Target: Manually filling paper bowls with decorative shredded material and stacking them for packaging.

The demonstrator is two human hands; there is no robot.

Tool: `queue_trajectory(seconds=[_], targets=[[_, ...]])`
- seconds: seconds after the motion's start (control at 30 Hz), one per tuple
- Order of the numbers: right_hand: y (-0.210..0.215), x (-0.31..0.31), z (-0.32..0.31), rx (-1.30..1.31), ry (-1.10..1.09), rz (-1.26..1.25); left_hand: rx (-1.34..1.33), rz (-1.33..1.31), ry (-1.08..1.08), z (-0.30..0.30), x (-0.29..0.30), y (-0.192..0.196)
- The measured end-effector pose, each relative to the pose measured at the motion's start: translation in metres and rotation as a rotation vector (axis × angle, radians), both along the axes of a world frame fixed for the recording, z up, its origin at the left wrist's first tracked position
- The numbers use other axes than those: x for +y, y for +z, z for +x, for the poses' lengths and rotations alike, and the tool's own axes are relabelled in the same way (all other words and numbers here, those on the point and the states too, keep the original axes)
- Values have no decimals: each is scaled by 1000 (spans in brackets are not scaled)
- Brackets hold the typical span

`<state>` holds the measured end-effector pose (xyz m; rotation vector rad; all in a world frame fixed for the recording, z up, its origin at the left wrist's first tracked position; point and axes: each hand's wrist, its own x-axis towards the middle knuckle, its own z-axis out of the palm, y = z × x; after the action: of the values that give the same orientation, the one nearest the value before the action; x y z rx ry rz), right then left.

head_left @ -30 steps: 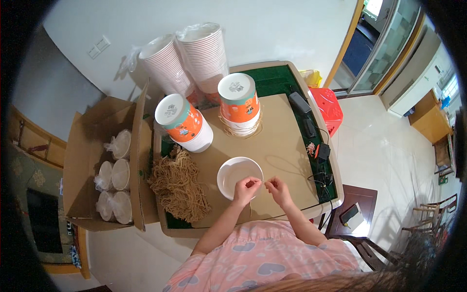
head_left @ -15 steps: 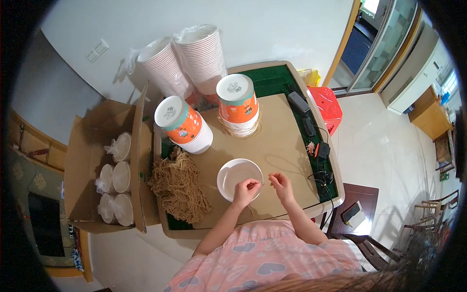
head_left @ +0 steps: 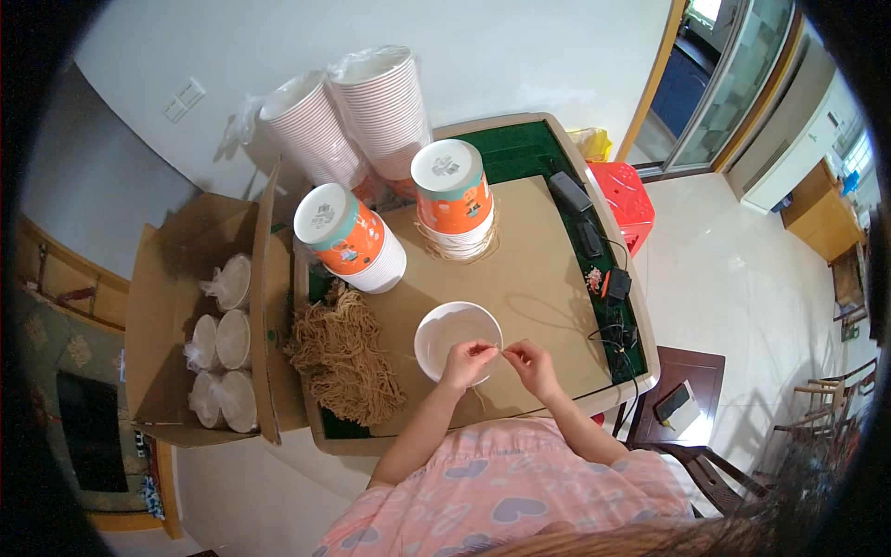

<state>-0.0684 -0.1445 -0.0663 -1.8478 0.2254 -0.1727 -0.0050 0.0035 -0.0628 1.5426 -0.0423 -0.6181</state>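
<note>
I have the left hand [head_left: 464, 365] and right hand [head_left: 533, 370] nearly meeting at a round white bowl [head_left: 444, 336].
The left grip pinches a thin tan string [head_left: 481, 398]; I cannot tell whether the right grip does. The bowl stands on flat brown cardboard [head_left: 548, 251] atop the green-lined desk [head_left: 510, 148].

White tub [head_left: 444, 327] upright, mouth up; thin tan string [head_left: 480, 399], loose end near rim.

right hand [head_left: 533, 369] | moved inward since previous picture | now just beside left hand [head_left: 463, 366]
</note>
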Motion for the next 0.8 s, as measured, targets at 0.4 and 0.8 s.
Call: queue_trajectory(seconds=[0.4,0.8], targets=[[-8,-1,9,220,-63,493,-991,445,-198,-10,-4,22],[-8,-13,5,52,165,333,-639,274,-124,-10,-1,11]])
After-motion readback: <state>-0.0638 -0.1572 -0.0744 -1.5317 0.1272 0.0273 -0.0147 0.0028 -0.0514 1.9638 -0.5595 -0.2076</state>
